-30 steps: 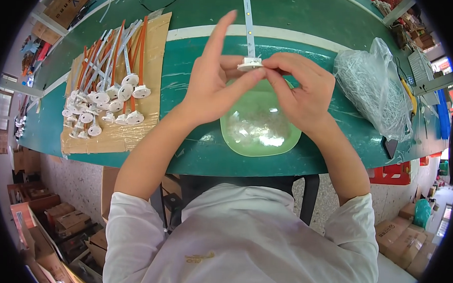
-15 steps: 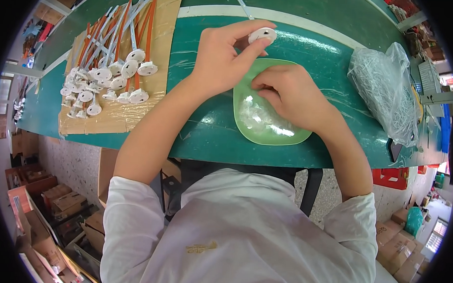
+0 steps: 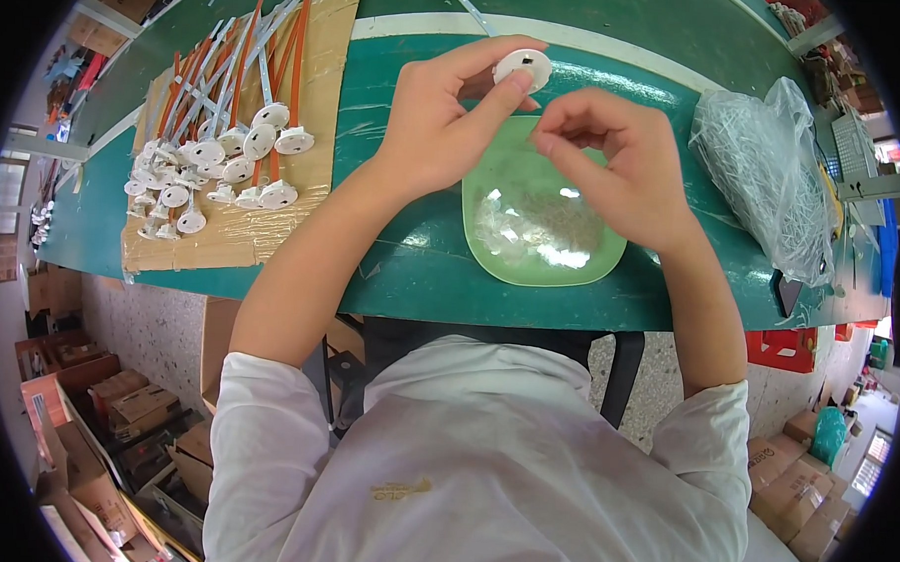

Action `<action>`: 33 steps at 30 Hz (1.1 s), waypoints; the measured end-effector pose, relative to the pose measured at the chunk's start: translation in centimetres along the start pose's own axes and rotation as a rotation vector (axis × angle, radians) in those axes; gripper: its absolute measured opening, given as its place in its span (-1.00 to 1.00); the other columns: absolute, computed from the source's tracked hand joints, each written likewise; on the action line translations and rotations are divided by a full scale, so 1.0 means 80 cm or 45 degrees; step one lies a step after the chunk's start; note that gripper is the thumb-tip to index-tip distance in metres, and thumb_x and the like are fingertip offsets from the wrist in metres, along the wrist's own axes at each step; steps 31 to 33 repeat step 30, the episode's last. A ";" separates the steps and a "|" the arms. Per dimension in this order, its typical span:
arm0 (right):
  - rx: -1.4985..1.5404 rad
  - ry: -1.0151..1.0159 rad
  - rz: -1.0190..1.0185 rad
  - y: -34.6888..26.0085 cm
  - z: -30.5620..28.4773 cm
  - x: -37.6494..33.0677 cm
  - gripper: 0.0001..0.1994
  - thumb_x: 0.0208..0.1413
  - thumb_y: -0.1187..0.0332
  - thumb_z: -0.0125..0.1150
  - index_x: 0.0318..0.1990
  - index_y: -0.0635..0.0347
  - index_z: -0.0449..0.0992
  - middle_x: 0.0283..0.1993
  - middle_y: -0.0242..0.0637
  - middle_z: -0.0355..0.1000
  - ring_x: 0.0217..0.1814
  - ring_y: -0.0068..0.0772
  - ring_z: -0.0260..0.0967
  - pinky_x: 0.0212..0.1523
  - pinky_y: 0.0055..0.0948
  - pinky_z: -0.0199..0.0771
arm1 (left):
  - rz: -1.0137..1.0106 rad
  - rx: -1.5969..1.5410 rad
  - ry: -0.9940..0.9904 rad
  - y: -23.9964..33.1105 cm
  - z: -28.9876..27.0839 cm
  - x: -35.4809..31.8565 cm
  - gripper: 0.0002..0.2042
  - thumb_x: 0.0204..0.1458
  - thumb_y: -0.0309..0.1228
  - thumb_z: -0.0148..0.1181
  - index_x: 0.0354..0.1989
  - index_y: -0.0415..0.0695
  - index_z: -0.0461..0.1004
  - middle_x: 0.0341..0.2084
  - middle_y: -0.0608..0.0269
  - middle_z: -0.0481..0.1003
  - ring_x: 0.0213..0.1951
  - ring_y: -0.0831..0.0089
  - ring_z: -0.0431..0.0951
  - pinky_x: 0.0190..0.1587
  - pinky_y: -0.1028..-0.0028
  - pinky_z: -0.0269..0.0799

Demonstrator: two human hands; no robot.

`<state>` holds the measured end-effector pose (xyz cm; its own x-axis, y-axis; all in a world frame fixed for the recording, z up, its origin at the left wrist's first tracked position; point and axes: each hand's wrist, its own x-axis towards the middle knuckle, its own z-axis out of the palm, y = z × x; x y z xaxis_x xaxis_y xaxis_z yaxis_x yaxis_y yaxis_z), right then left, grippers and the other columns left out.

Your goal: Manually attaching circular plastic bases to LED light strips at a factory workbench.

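My left hand [image 3: 441,112] grips a round white plastic disc [image 3: 523,71] between thumb and fingers; its face has a small dark slot. A pale blue-grey strip [image 3: 467,8] runs up and away behind that hand; I cannot tell whether it is joined to the disc. Just right of the disc, my right hand [image 3: 613,153] is pinched, thumb against fingertips; whatever it holds is too small to make out. Below it stands a light green bowl [image 3: 539,276] with small clear plastic pieces [image 3: 536,225] in it.
On the left, a cardboard sheet [image 3: 310,177] bears many white discs [image 3: 207,154] with orange and grey-blue strips. A clear bag [image 3: 761,183] full of thin whitish pieces lies at the right of the green table [image 3: 411,250]. Cardboard boxes [image 3: 794,501] stand on the floor.
My right hand has come up out of the bowl toward the disc, its fingertips still together. The disc in my left hand has turned slightly, its slot showing more plainly.
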<state>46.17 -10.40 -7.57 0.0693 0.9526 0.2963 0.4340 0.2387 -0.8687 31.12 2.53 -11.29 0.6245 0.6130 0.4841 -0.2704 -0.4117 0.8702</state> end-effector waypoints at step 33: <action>-0.358 0.484 -0.466 -0.003 0.011 -0.002 -0.83 0.10 0.64 0.27 -0.16 0.30 0.67 -0.15 -0.11 0.60 -0.25 -0.33 0.60 -0.26 -0.48 0.62 | 0.501 0.550 -0.031 0.031 0.002 -0.007 -0.48 0.06 -0.66 0.23 0.27 -0.27 0.39 -0.24 0.03 0.67 -0.21 0.23 0.72 -0.06 0.42 0.61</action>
